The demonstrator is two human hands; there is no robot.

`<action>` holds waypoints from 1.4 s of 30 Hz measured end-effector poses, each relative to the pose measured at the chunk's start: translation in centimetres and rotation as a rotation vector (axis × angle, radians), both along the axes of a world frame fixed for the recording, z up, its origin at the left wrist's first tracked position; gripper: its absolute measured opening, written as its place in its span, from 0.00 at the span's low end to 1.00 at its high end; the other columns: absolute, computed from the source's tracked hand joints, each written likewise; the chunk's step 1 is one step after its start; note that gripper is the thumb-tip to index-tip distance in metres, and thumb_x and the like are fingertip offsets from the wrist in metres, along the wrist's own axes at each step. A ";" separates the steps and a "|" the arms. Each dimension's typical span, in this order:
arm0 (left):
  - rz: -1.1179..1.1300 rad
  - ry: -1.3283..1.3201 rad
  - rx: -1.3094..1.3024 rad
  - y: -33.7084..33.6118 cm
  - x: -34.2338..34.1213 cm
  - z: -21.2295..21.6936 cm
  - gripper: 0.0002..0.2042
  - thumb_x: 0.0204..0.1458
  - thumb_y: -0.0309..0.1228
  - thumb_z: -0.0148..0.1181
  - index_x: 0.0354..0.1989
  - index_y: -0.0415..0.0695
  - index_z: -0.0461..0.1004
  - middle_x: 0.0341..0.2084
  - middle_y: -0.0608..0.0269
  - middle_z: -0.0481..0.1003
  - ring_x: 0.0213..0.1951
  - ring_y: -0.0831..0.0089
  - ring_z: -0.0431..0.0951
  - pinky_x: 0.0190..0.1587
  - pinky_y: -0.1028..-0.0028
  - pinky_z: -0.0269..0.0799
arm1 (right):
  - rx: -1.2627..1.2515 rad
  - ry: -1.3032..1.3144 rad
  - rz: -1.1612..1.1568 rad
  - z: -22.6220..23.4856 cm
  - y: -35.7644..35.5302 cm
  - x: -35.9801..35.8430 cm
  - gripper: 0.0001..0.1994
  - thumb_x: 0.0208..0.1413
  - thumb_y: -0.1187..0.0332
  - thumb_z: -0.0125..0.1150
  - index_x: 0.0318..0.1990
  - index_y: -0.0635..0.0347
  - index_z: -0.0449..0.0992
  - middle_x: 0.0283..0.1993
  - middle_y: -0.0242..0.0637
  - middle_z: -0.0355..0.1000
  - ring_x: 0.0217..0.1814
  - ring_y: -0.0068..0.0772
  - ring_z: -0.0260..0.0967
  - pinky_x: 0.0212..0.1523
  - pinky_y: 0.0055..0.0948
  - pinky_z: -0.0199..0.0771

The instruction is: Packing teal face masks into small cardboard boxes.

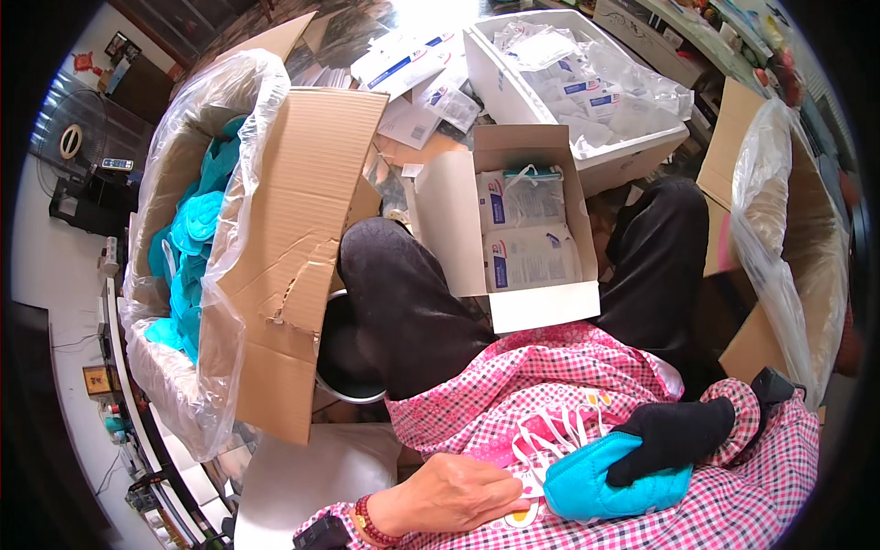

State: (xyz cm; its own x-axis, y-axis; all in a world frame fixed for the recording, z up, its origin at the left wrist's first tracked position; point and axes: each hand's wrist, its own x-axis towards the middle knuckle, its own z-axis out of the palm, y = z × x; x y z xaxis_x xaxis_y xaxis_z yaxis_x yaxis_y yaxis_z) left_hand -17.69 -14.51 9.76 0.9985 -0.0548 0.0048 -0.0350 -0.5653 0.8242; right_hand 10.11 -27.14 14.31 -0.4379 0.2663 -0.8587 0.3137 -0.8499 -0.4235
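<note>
My right hand, in a black glove, grips a turquoise padded fabric piece over my lap, with the thumb on top of it. Several narrow white straps fan out from its upper left edge across the pink checked apron. My left hand is bare, with a red bead bracelet at the wrist. Its fingers are pinched together right beside the piece's left edge, near a bit of white; what lies between the fingertips is hidden.
At the left, a plastic-lined carton holds more turquoise pieces. Ahead, an open small box contains packed plastic bags. Beyond it, a white foam box is full of clear bags. Another lined carton stands at the right.
</note>
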 end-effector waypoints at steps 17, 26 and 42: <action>0.225 -0.198 0.000 0.0 5.4 -3.0 0.20 0.49 0.27 0.64 0.52 0.40 0.73 0.43 0.53 0.78 0.42 0.58 0.81 0.43 0.67 0.79 | 0.386 -0.038 -0.378 -3.3 1.6 0.0 0.18 0.56 0.59 0.69 0.49 0.60 0.79 0.42 0.39 0.80 0.43 0.28 0.77 0.49 0.31 0.76; 0.240 -0.018 -0.922 -0.6 6.8 -3.6 0.15 0.63 0.30 0.53 0.55 0.35 0.69 0.45 0.53 0.75 0.48 0.63 0.77 0.53 0.66 0.71 | 0.600 0.065 -0.247 -1.8 2.5 1.8 0.21 0.51 0.58 0.74 0.49 0.59 0.79 0.42 0.39 0.80 0.40 0.32 0.79 0.44 0.32 0.79; 0.249 0.123 -0.840 0.8 8.1 -3.2 0.14 0.62 0.32 0.53 0.52 0.38 0.63 0.42 0.51 0.73 0.44 0.62 0.77 0.47 0.68 0.73 | 0.907 0.007 -0.145 -1.3 3.4 1.0 0.17 0.49 0.58 0.75 0.40 0.57 0.78 0.35 0.40 0.76 0.38 0.40 0.76 0.41 0.35 0.76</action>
